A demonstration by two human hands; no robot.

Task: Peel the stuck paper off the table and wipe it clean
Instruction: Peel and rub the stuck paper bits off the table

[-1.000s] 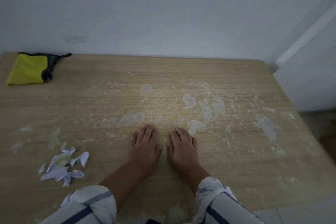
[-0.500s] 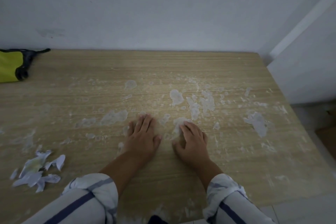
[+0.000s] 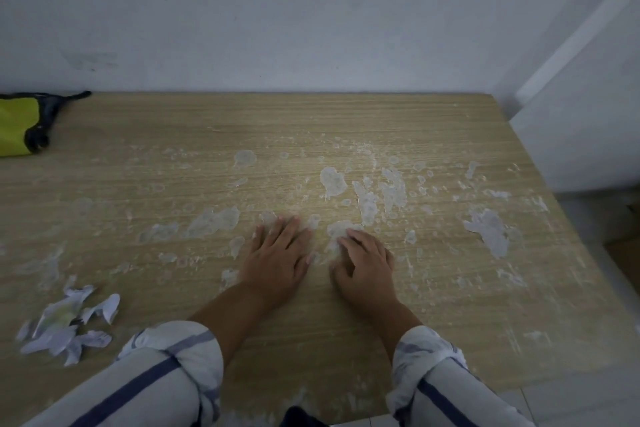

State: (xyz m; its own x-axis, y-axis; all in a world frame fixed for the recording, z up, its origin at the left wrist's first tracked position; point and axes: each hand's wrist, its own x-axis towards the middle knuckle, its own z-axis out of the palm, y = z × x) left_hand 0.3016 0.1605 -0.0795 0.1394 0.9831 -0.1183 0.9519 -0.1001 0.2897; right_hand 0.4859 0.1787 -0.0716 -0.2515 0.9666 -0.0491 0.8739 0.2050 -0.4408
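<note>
The stuck paper patch lies near the middle of the tabletop, under the right hand's bent fingertips; I cannot tell whether they pinch an edge. The left hand presses flat just beside it, fingers straight. Scraped hard, such thin paper would likely shred and leave film. The yellow cloth at the far left corner is cut off, and fainter residue blurs into the grain.

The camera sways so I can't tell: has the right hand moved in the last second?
Yes. The right hand slid forward toward the wall: its fingertips, earlier short of a stuck paper patch, now rest on it.
</note>
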